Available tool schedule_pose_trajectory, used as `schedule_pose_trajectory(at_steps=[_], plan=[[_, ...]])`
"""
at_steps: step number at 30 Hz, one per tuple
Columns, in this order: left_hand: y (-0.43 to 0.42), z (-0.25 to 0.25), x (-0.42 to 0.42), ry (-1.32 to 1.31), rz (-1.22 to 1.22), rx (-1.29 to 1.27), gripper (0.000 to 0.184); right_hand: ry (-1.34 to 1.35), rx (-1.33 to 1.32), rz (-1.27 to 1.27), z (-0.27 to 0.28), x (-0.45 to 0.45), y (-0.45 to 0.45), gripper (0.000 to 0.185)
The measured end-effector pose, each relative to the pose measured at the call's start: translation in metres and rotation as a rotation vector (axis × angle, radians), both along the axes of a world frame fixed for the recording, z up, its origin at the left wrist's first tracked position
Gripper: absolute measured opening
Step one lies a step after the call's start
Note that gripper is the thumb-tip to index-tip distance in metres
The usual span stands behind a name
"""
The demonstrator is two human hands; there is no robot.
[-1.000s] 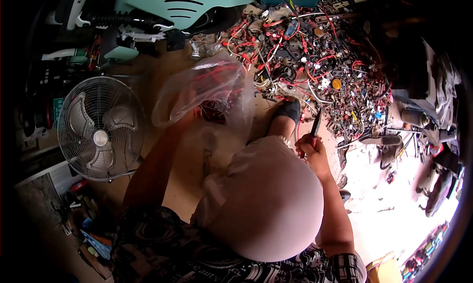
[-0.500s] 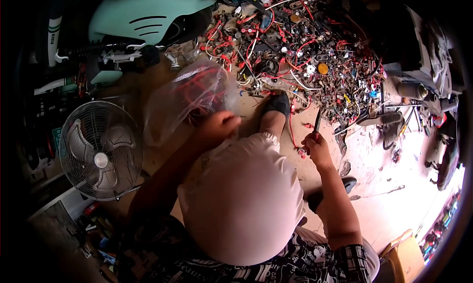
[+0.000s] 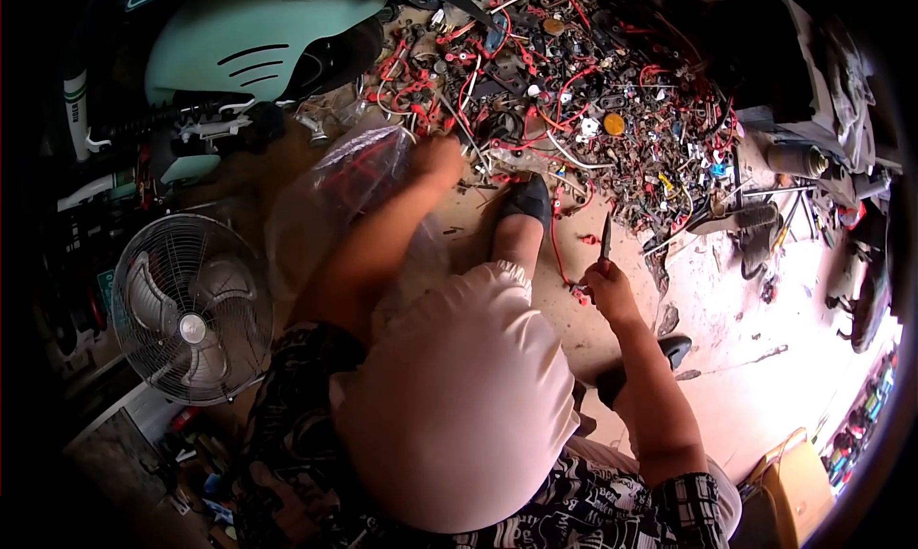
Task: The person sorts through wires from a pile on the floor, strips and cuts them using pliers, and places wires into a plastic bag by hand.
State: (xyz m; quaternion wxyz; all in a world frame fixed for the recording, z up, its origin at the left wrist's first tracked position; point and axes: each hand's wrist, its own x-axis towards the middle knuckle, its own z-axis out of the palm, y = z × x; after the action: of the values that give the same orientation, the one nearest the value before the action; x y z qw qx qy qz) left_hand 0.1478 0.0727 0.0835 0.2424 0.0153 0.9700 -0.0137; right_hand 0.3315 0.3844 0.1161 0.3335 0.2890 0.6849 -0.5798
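By the scrap pile [image 3: 574, 90], left hand [image 3: 440, 162] has just moved off the bag [image 3: 359, 162], shifting work pileside, fingers I can't tell; right hand [image 3: 608, 283] grips tool [image 3: 605, 238].

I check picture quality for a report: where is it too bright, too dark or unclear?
Head view: glare washes out the pale floor at right; the round silver wire-caged fan at left is dimmer; corners fall black; the bare left hand looks slightly soft.
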Motion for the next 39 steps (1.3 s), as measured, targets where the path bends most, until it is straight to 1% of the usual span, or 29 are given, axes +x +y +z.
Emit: schedule_pose_trajectory(at_steps=[1,2,4,5,6,7,9,12,14,16,18,19,21,22,24,25,28,30,32,34,35,36,38,39], plan=[[0.002,0.017,-0.003,0.031,0.033,0.045,0.024,0.001,0.001,-0.004,0.001,-0.001,-0.001,0.011],[-0.001,0.023,-0.009,0.091,0.048,0.18,0.026,-0.005,-0.028,-0.028,0.002,-0.002,-0.002,0.011],[-0.002,0.039,-0.018,0.186,0.226,0.58,0.026,-0.004,-0.06,-0.065,0.001,-0.001,-0.003,0.011],[-0.004,0.035,-0.026,0.228,0.307,0.769,0.022,0.0,-0.038,-0.037,-0.003,0.0,-0.002,0.011],[-0.007,0.039,-0.028,0.181,0.351,0.894,0.021,0.004,-0.015,-0.007,-0.005,0.001,-0.001,0.011],[-0.001,0.058,-0.027,0.142,0.424,1.038,0.021,0.014,-0.016,-0.016,-0.004,0.001,-0.002,0.011],[0.007,0.089,-0.025,0.06,0.57,1.292,0.025,-0.052,-0.043,-0.043,-0.003,0.001,-0.003,0.012],[0.004,0.104,-0.019,-0.066,0.78,1.585,0.027,-0.019,-0.066,-0.078,-0.005,0.005,-0.005,0.013],[0.0,0.107,-0.015,-0.128,0.895,1.727,0.029,-0.025,-0.079,-0.088,-0.009,0.007,-0.006,0.014],[0.0,0.109,-0.011,-0.165,0.967,1.807,0.031,-0.026,-0.095,-0.096,-0.012,0.007,-0.007,0.014],[0.003,0.109,-0.006,-0.185,0.99,1.828,0.034,0.024,0.09,0.037,-0.013,0.008,-0.005,0.011],[0.006,0.11,-0.004,-0.201,0.993,1.831,0.033,0.022,0.099,0.029,-0.012,0.01,-0.003,0.011],[0.012,0.11,-0.001,-0.239,1.007,1.834,0.031,0.209,0.624,0.385,-0.009,0.014,-0.002,0.019],[0.015,0.109,0.001,-0.258,1.0,1.839,0.031,0.202,0.636,0.373,-0.009,0.016,-0.001,0.019],[0.024,0.104,0.006,-0.307,0.963,1.845,0.029,0.073,0.719,0.499,-0.007,0.017,0.006,0.025],[0.034,0.109,0.01,-0.296,0.99,1.817,0.026,0.058,0.733,0.485,-0.002,0.018,0.009,0.025],[0.048,0.096,0.019,-0.406,0.952,1.883,0.024,0.289,0.93,0.707,0.015,0.014,0.014,0.04],[0.062,0.093,0.026,-0.467,0.958,1.897,0.022,0.536,0.913,0.475,0.019,-0.002,0.013,0.039],[0.073,0.09,0.032,-0.576,0.967,1.899,0.019,0.55,0.565,0.067,0.035,-0.031,0.008,0.033],[0.085,0.094,0.036,-0.615,0.951,1.896,0.017,0.559,0.274,-0.266,0.054,-0.057,0.005,0.03],[0.089,0.095,0.038,-0.638,0.964,1.891,0.017,0.636,0.187,-0.28,0.059,-0.065,0.005,0.034],[0.092,0.095,0.039,-0.658,0.979,1.885,0.017,0.637,0.105,-0.35,0.06,-0.071,0.002,0.033],[0.095,0.095,0.039,-0.667,0.976,1.886,0.017,0.466,-0.137,-0.331,0.066,-0.079,0.007,0.028],[0.095,0.093,0.038,-0.667,0.983,1.886,0.016,0.464,-0.139,-0.33,0.065,-0.078,0.008,0.028]])
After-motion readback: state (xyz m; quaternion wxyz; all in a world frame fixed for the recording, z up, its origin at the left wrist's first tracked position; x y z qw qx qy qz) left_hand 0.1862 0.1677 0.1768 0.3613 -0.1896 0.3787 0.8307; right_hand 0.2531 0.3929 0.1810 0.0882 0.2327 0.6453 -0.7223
